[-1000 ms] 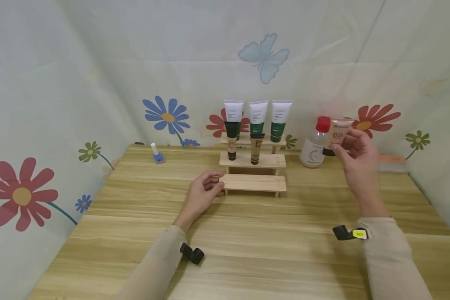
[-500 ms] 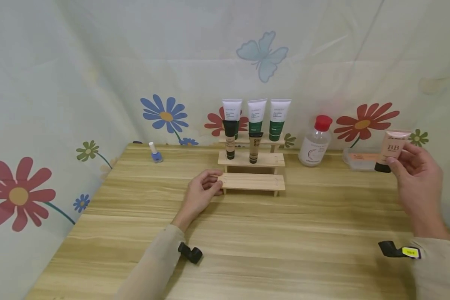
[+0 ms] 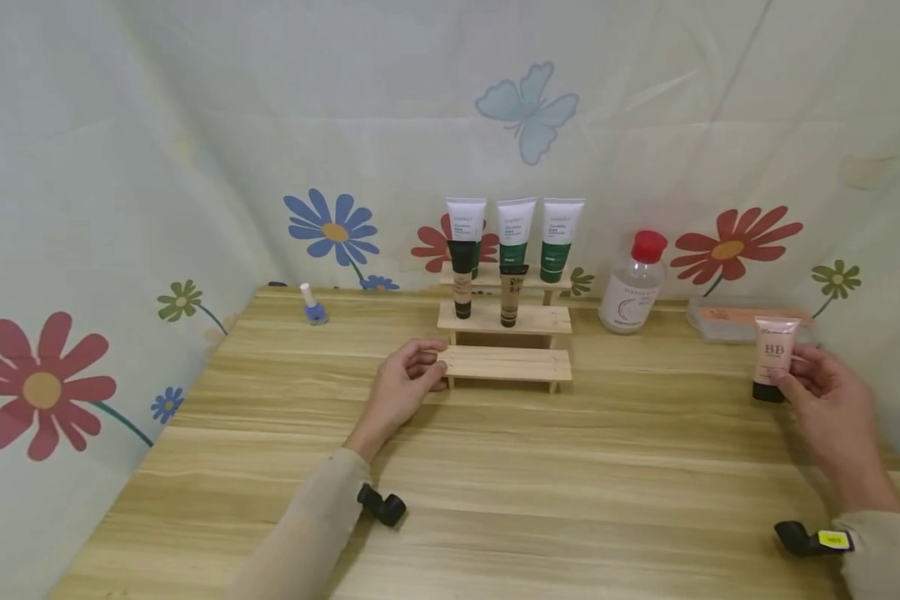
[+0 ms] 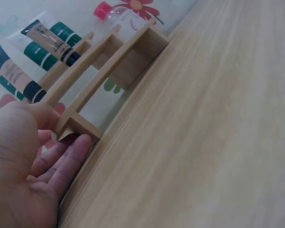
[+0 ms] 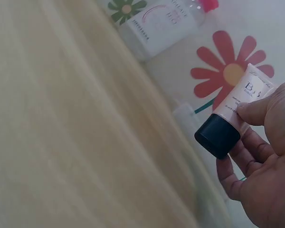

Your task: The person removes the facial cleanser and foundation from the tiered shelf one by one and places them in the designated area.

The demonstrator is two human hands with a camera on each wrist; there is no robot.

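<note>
At the right side of the table, my right hand [image 3: 832, 408] pinches a pink BB cream tube [image 3: 775, 350] upright, black cap down. In the right wrist view the thumb lies across the front of the tube [image 5: 237, 99]. Whether the cap touches the table I cannot tell. My left hand [image 3: 405, 387] grips the left end of the lowest step of a wooden tiered stand [image 3: 508, 364], thumb above and fingers below. On its middle step stand a black-capped tube [image 3: 462, 283] and a tan tube [image 3: 510, 297]. White-and-green tubes [image 3: 558, 237] line the top step.
A clear bottle with a red cap [image 3: 632, 287] stands right of the stand. Behind the right hand lies a clear plastic box with an orange label [image 3: 720, 321]. Blue nail polish [image 3: 314, 307] stands at the left back. A flower-printed curtain [image 3: 390, 125] borders the table [image 3: 555, 492].
My right hand has carried the BB cream tube rightward from in front of the bottle, then down and nearer to me. The left hand keeps its hold on the stand.
</note>
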